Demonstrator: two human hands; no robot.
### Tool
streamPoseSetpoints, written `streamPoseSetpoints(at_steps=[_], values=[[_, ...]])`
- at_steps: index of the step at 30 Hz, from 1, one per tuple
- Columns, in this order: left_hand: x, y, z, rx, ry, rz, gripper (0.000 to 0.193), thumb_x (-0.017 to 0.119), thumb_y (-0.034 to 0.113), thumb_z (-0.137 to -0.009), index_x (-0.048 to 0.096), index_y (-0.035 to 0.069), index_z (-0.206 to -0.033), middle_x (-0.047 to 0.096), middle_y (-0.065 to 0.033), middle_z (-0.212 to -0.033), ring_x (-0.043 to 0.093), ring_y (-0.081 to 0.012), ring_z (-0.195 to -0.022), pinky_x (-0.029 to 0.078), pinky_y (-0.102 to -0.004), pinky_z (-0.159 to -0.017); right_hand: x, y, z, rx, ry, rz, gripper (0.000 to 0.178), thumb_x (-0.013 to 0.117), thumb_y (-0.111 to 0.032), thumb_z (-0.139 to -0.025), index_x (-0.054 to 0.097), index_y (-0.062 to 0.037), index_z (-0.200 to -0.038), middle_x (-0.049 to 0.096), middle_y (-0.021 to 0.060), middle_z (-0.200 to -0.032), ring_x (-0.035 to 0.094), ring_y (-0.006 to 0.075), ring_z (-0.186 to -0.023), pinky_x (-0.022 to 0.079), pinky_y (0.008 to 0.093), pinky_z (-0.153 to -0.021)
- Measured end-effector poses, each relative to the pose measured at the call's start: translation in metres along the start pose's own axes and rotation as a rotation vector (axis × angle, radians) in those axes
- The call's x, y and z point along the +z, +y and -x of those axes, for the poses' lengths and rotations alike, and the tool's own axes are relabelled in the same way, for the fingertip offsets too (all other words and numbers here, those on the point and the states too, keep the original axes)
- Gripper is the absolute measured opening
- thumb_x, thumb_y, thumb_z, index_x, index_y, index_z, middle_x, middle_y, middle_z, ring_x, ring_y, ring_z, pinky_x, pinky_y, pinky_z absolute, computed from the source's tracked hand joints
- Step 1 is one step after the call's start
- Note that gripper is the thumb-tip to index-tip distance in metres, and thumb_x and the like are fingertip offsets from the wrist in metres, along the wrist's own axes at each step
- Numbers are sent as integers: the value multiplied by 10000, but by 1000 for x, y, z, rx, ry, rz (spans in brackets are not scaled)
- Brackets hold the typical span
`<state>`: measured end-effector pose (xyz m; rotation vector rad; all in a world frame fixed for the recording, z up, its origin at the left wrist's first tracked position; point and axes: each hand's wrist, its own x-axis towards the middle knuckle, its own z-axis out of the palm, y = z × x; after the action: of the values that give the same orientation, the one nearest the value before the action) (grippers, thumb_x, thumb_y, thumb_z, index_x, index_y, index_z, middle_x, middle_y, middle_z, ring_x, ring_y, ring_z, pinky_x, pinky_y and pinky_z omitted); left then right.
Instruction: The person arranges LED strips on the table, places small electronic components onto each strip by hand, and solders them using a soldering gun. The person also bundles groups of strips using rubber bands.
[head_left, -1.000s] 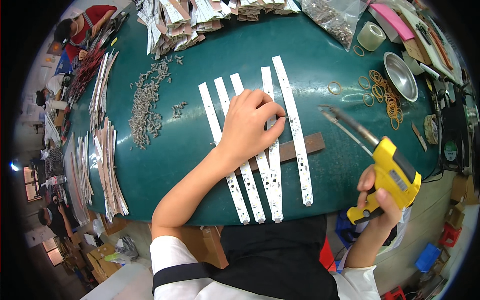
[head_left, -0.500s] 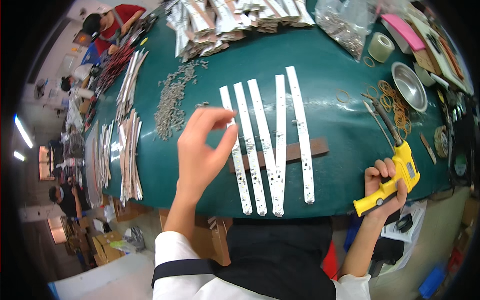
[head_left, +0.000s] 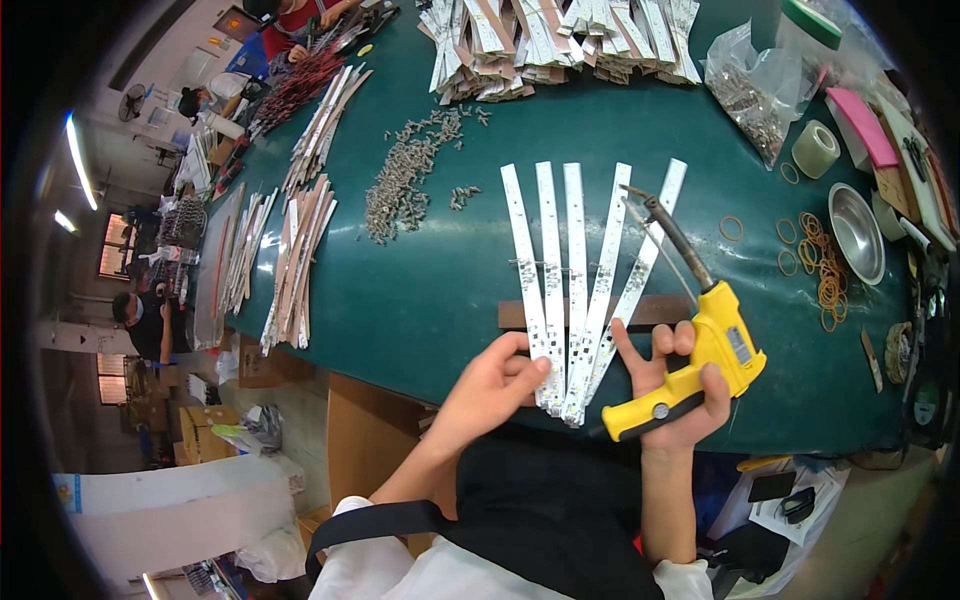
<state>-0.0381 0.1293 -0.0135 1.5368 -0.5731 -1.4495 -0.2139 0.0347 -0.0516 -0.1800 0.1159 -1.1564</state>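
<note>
Several white LED circuit board strips (head_left: 574, 260) lie fanned out in front of me, their near ends bunched together and their far ends spread. My left hand (head_left: 490, 390) is at the near left of the fan, fingers bent and thumb against the leftmost strip's edge. A yellow soldering gun (head_left: 725, 345) is gripped in my right hand (head_left: 675, 395), its dark barrel and thin feed tube slanting up and left over the rightmost strip. One finger of that hand reaches out to the right edge of the strips. Beneath the strips runs a brown bar (head_left: 668, 309).
Small metal parts (head_left: 402, 180) form a heap left of the strips. Strip bundles lie at the far edge (head_left: 560, 45) and far left (head_left: 300, 265). Rubber bands (head_left: 825, 265), a steel bowl (head_left: 857, 235), a tape roll (head_left: 816, 150) and a knife (head_left: 871, 358) are at right. Co-workers sit beyond.
My left hand has come down from above the strips to their near left edge. My right hand has brought the soldering gun leftward to them. The strips' near ends are now drawn together.
</note>
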Motion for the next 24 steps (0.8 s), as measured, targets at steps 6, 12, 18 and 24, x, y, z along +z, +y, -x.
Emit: streamPoseSetpoints(at_steps=[6,12,18,24], values=[[48,-14,-15,144,-24,266,424,545,47,-937,312,26,-1291,609,-165,-1081,654,-219,-915,551,-343,-780,6,2,1,62,-85,69,385,594,-217,-793,445,-48,-1106,480,24,-925,513,162,-948,235,675,-1082],[35,-15,-3,242,-81,309,331,546,42,-934,340,39,-1193,593,-113,-952,615,-148,-749,524,-292,-617,3,-19,5,-101,-153,-133,302,600,-133,-755,424,-70,-992,436,13,-899,455,174,-871,144,702,-1083],[-70,38,32,465,350,104,337,547,56,-908,353,57,-1183,598,-92,-904,475,-56,-577,403,-198,-489,-28,-114,22,-345,-153,120,537,555,-77,-820,318,8,-1293,376,58,-980,425,201,-953,211,575,-1125],[-275,52,48,707,1149,-1212,267,525,97,-900,420,-3,-1125,540,-274,-1023,509,-460,-1009,415,-470,-855,-55,-130,21,-398,9,152,554,570,-73,-843,301,7,-1320,388,66,-989,439,213,-980,266,526,-1111]])
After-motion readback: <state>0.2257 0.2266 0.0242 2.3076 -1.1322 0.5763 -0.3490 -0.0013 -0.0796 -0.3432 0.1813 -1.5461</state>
